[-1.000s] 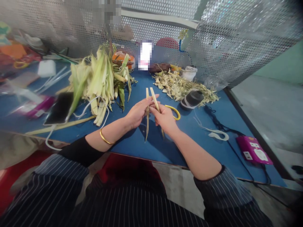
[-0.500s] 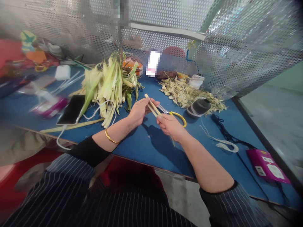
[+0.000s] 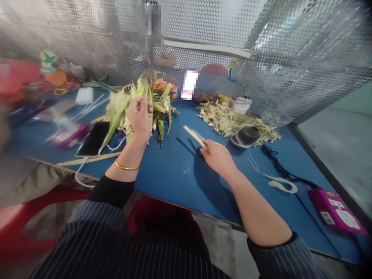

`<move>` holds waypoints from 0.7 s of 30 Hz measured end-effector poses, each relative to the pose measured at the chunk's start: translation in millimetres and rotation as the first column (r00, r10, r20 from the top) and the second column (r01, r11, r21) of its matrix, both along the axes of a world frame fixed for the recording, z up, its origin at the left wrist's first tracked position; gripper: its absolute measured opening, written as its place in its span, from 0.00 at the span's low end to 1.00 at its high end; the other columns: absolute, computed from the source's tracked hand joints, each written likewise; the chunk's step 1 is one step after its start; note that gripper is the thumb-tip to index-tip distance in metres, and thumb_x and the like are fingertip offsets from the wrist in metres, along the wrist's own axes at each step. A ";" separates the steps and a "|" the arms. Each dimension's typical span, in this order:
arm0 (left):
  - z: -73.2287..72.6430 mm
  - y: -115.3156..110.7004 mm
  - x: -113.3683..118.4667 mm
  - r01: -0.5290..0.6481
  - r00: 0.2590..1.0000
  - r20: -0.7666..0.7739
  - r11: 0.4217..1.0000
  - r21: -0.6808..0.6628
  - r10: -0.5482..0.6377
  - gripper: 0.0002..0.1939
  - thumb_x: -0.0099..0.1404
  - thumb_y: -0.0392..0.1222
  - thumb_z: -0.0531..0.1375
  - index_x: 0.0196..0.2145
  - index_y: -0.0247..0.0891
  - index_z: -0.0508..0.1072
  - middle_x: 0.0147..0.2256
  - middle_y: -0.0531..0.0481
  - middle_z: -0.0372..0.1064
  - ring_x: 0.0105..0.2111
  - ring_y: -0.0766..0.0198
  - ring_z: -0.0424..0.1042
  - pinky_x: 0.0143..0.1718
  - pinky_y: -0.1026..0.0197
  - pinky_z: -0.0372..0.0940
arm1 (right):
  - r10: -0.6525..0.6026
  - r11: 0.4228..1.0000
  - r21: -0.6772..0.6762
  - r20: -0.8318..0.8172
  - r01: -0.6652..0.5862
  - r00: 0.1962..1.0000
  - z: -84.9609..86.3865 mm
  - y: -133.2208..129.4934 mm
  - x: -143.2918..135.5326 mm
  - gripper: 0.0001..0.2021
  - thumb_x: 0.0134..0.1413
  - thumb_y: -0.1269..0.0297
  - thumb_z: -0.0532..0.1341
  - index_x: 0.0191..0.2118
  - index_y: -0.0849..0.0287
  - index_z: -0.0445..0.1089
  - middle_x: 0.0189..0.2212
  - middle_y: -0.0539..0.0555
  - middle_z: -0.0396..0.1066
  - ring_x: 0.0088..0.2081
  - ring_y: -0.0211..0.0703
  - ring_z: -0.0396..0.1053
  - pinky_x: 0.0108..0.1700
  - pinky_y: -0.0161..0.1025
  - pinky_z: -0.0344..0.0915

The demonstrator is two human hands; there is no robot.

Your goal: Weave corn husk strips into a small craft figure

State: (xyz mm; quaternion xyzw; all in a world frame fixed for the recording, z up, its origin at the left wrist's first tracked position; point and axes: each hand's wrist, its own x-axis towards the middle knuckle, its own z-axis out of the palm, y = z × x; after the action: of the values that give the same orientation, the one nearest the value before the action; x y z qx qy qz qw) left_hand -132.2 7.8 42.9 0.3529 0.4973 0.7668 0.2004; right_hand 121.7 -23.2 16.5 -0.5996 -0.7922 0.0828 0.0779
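Note:
My right hand (image 3: 219, 159) is closed round a pale folded strip of corn husk (image 3: 192, 134), whose end points up and left above the blue table. Behind that hand lie scissors with yellow handles (image 3: 221, 145), mostly hidden by it. My left hand (image 3: 140, 118) is raised in front of a heap of green and pale corn husks (image 3: 117, 102). Its fingers are curled together, and whatever they may grip is hidden against the leaves.
Dry husk scraps (image 3: 217, 118) are piled at the back right, beside a black spool (image 3: 245, 136). A phone (image 3: 93, 138) with a white cable lies at the left. A magenta power strip (image 3: 334, 211) is near the right edge. A perforated metal screen (image 3: 209, 23) stands behind.
My left hand has let go of the husk strip and moved left and up to the husk heap. My right hand keeps the strip and has shifted slightly right.

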 end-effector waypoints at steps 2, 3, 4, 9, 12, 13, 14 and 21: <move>-4.2 3.3 -3.5 -0.003 0.973 -0.233 0.999 -0.041 -0.006 0.05 0.64 0.39 0.58 0.31 0.44 0.73 0.28 0.53 0.70 0.27 0.67 0.65 0.32 0.63 0.58 | 0.021 0.999 -0.025 -0.006 -0.021 1.000 -2.3 -1.4 -2.9 0.16 0.60 0.62 0.53 0.51 0.60 0.64 0.39 0.61 0.75 0.39 0.52 0.72 0.35 0.40 0.58; -9.1 5.4 -2.4 0.024 0.959 -0.279 0.997 -0.076 -0.045 0.04 0.61 0.38 0.60 0.29 0.43 0.74 0.27 0.53 0.69 0.28 0.65 0.65 0.33 0.63 0.58 | 0.024 0.999 -0.033 -0.020 -0.025 1.000 -3.1 -1.4 -3.6 0.16 0.59 0.62 0.53 0.51 0.60 0.64 0.40 0.61 0.75 0.40 0.52 0.72 0.36 0.40 0.59; -15.4 7.6 0.4 0.054 0.946 -0.312 0.992 -0.114 -0.088 0.03 0.58 0.37 0.63 0.26 0.42 0.75 0.26 0.52 0.69 0.29 0.64 0.65 0.34 0.63 0.58 | 0.022 0.999 -0.037 -0.036 -0.023 0.999 -3.8 -1.2 -3.8 0.17 0.59 0.62 0.52 0.52 0.60 0.64 0.40 0.61 0.75 0.41 0.53 0.72 0.37 0.40 0.60; -54.0 17.3 23.3 0.153 0.703 -0.599 0.903 -0.401 -0.385 0.09 0.49 0.33 0.67 0.18 0.42 0.72 0.23 0.49 0.65 0.43 0.54 0.66 0.48 0.58 0.58 | -0.013 1.000 -0.027 -0.053 0.011 0.999 -4.5 -2.7 -5.2 0.18 0.58 0.65 0.51 0.53 0.61 0.62 0.43 0.63 0.73 0.43 0.55 0.72 0.39 0.43 0.63; -67.3 20.3 29.6 0.086 0.660 -0.656 0.903 -0.420 -0.368 0.12 0.48 0.29 0.65 0.15 0.40 0.69 0.22 0.47 0.64 0.46 0.50 0.66 0.55 0.51 0.53 | 0.012 0.999 -0.029 -0.021 -0.012 1.000 -4.2 -6.8 -8.3 0.19 0.57 0.69 0.50 0.54 0.63 0.61 0.45 0.66 0.72 0.42 0.57 0.73 0.38 0.45 0.64; -68.7 20.6 29.8 0.056 0.664 -0.660 0.904 -0.424 -0.351 0.12 0.48 0.28 0.64 0.15 0.40 0.69 0.23 0.46 0.65 0.47 0.49 0.67 0.56 0.50 0.52 | 0.022 0.999 -0.027 -0.014 -0.022 1.000 -4.2 -7.9 -9.4 0.19 0.56 0.70 0.50 0.54 0.64 0.60 0.45 0.66 0.72 0.41 0.57 0.73 0.38 0.45 0.64; -68.9 20.6 29.4 0.031 0.670 -0.660 0.901 -0.434 -0.341 0.11 0.49 0.27 0.63 0.16 0.40 0.70 0.24 0.44 0.67 0.47 0.48 0.67 0.57 0.49 0.51 | 0.029 0.999 -0.024 -0.011 -0.030 1.000 -4.4 -8.6 -10.3 0.20 0.56 0.71 0.50 0.55 0.64 0.60 0.46 0.67 0.71 0.42 0.57 0.72 0.38 0.46 0.64; -52.8 11.8 34.4 0.077 0.776 -0.541 0.901 -0.428 -0.323 0.14 0.56 0.31 0.58 0.38 0.38 0.79 0.39 0.45 0.77 0.41 0.57 0.73 0.48 0.53 0.63 | 0.066 0.998 -0.006 -0.149 -0.068 0.987 -8.1 -8.6 -13.6 0.18 0.57 0.71 0.51 0.52 0.61 0.64 0.42 0.61 0.74 0.42 0.50 0.72 0.40 0.41 0.64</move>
State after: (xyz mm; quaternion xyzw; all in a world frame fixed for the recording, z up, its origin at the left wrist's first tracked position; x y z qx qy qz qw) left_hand -97.8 19.6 -10.0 0.5830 0.6330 0.4767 0.1793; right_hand 108.1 -31.8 8.4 -0.5653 -0.8033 0.1345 0.1307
